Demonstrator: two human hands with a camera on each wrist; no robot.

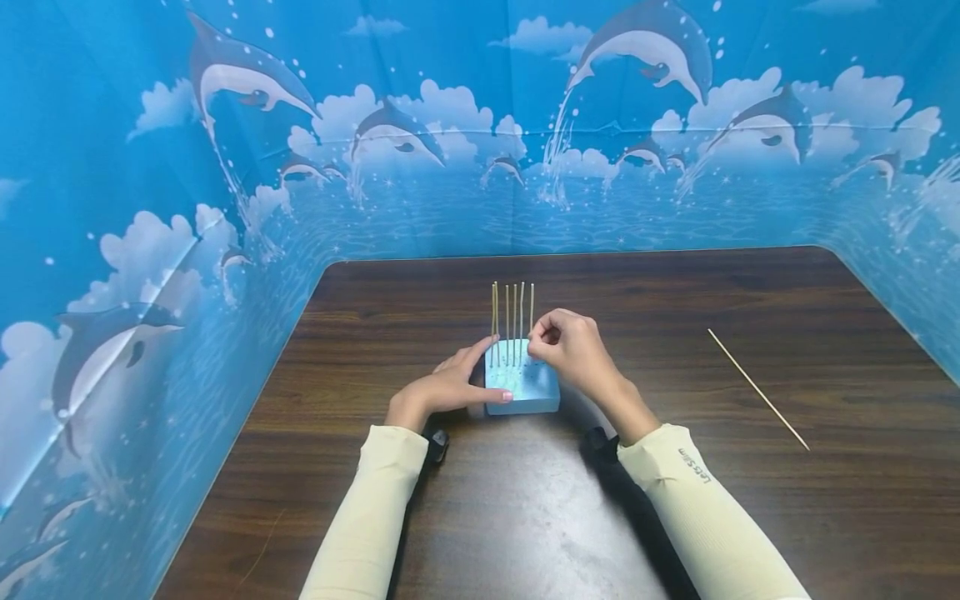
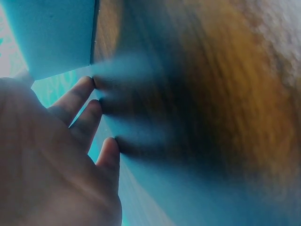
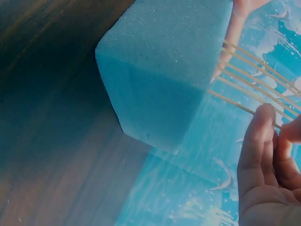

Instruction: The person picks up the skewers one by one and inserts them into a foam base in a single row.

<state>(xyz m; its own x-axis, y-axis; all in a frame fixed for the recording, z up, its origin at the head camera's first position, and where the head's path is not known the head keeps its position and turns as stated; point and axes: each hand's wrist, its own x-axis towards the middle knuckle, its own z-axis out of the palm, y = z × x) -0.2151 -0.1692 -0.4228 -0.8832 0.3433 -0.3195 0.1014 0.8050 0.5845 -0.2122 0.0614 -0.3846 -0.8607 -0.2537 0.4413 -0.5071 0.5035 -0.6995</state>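
A light blue foam block [image 1: 536, 388] sits on the table with a row of several thin wooden skewers [image 1: 507, 317] standing upright in it. My left hand [image 1: 442, 388] lies against the block's left side, its thumb on the front part and the index finger by the back left corner. In the left wrist view, other fingers of the left hand [image 2: 56, 160] reach out fairly straight, their tips on the table. Between thumb and fingers my right hand [image 1: 576, 348] pinches the rightmost skewer [image 3: 230, 101], whose lower end meets the block's top. The right fingers hide part of it.
One loose skewer [image 1: 757, 388] lies slantwise on the dark wooden table [image 1: 847, 333], right of the right hand. A blue curtain [image 1: 450, 208] printed with dolphins hangs along the table's back and sides.
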